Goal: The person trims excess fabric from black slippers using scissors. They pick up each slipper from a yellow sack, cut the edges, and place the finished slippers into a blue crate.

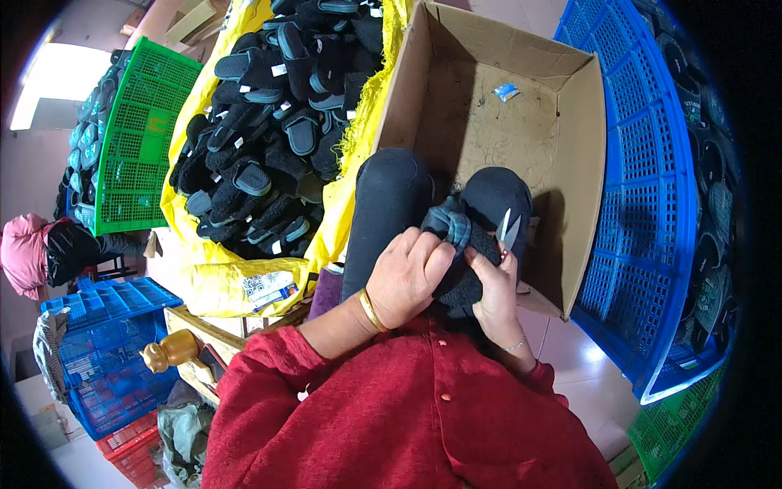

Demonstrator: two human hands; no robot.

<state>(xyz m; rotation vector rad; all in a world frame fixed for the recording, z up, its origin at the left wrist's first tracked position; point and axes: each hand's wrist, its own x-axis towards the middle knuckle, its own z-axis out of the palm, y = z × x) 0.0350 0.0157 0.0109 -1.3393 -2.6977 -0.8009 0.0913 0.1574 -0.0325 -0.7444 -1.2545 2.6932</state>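
Note:
A black fuzzy slipper (459, 287) with a dark plaid strap is held over my lap, between my two hands. My left hand (411, 270) is closed on its strap side, fingers bent with the knuckles up. My right hand (497, 287) grips the slipper's other edge with the thumb on it. The same hand also holds a pair of small scissors (508, 230), whose blades point up and are spread apart beside my knee. Part of the slipper and the scissors' handles are hidden by my fingers.
A yellow sack (352, 213) heaped with black slippers (269, 130) stands ahead on the left. Beyond my knees is a cardboard box (509, 57) with thread scraps and a small packet. Blue crates (643, 187) of slippers flank the right; a green crate (147, 134) and another person (24, 253) are far left.

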